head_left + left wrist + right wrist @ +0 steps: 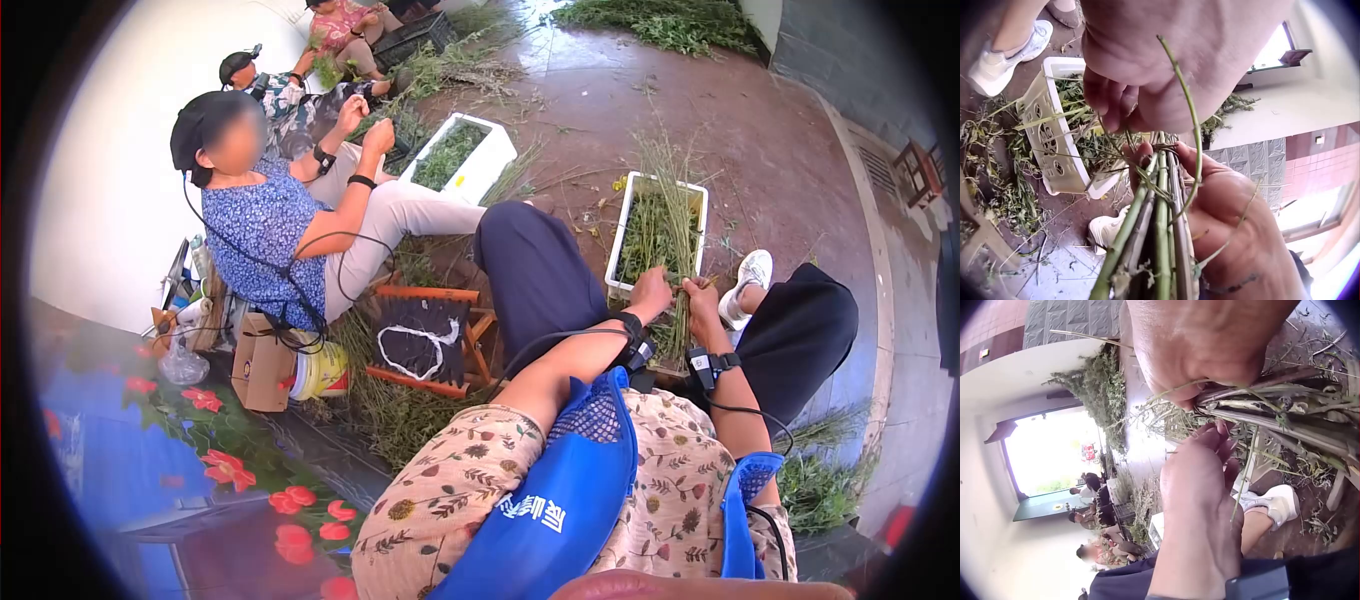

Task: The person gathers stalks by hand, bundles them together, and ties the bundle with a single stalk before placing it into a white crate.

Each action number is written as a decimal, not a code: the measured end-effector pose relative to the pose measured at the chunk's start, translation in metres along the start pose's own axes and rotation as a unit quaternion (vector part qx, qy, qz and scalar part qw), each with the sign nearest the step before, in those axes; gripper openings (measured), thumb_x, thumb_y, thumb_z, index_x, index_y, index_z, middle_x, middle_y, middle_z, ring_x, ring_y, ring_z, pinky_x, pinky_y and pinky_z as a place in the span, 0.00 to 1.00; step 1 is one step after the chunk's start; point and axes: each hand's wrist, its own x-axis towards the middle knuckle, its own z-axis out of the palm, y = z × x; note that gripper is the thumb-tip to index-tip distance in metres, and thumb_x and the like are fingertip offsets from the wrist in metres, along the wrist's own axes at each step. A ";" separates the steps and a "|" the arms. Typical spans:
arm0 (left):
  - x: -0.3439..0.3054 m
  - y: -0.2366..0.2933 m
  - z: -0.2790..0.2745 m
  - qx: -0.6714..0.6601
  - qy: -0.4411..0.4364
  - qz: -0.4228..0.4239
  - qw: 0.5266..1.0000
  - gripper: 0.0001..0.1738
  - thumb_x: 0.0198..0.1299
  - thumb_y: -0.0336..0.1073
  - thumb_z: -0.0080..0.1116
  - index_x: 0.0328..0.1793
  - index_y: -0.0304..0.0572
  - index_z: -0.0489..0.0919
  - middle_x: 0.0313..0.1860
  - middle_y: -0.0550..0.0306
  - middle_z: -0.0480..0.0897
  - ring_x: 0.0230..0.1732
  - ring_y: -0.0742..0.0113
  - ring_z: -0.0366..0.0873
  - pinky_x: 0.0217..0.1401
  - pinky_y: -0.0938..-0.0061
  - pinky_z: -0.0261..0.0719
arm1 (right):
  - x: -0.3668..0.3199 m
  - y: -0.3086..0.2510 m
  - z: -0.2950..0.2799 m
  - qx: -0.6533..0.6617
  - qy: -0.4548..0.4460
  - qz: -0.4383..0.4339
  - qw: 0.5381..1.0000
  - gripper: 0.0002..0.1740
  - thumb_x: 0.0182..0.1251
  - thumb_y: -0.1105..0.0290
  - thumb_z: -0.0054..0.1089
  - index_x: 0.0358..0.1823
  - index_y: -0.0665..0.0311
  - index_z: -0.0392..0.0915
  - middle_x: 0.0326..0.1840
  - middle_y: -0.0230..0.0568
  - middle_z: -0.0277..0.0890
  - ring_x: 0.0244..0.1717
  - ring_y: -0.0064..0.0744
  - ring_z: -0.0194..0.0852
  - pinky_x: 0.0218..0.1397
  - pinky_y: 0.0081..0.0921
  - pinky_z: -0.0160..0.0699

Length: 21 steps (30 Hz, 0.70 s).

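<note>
A bundle of long green and brown plant stems (1163, 231) stands between my hands in front of my knees. Its leafy stalks (672, 215) reach over a white plastic basket (613, 262) in the head view. My right hand (702, 300) grips the bundle, thumb and fingers round it at a thin stem wound across the stalks (1165, 147). My left hand (652, 292) is close beside it. In the left wrist view its curled fingers (1113, 103) pinch a thin stem at the bundle; the fingertips are partly hidden. Loose thin stem ends (1192, 119) stick out from the bundle.
Cut greenery lies in the basket and on the floor. To the left, a person (265, 220) sits by a white foam box (495, 160) of leaves. A folding stool (425, 340), a cardboard box (262, 365) and a bucket (322, 370) are nearer. More plants (660, 22) lie at the back.
</note>
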 end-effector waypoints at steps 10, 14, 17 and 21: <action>0.009 0.009 -0.016 -0.076 -0.096 0.165 0.979 0.08 0.50 0.29 0.67 0.36 0.39 0.82 0.31 0.53 0.84 0.31 0.64 0.81 0.36 0.70 0.77 | 0.000 -0.008 -0.006 -0.012 -0.009 0.010 1.000 0.09 0.66 0.73 0.56 0.41 0.74 0.74 0.31 0.44 0.77 0.27 0.35 0.78 0.29 0.32 0.82; 0.018 0.001 -0.018 -0.427 -0.242 -0.057 0.869 0.06 0.57 0.28 0.61 0.41 0.40 0.79 0.31 0.64 0.80 0.26 0.77 0.72 0.28 0.81 0.69 | -0.011 -0.025 -0.004 0.026 0.002 0.045 0.999 0.05 0.67 0.75 0.56 0.37 0.70 0.72 0.29 0.44 0.77 0.22 0.38 0.78 0.25 0.34 0.84; 0.019 0.001 -0.016 -0.572 -0.215 -0.163 0.775 0.02 0.59 0.27 0.58 0.38 0.43 0.78 0.27 0.65 0.77 0.21 0.81 0.64 0.24 0.84 0.63 | -0.010 -0.028 -0.003 0.067 -0.021 0.046 0.996 0.04 0.67 0.75 0.56 0.35 0.68 0.71 0.28 0.44 0.76 0.21 0.38 0.78 0.24 0.35 0.85; 0.021 -0.007 -0.010 -0.494 -0.242 -0.134 0.824 0.04 0.62 0.34 0.58 0.37 0.44 0.79 0.25 0.69 0.74 0.22 0.78 0.63 0.27 0.83 0.62 | -0.006 -0.025 -0.002 0.085 -0.037 0.033 0.995 0.06 0.65 0.76 0.58 0.34 0.67 0.69 0.27 0.43 0.75 0.22 0.37 0.77 0.24 0.37 0.87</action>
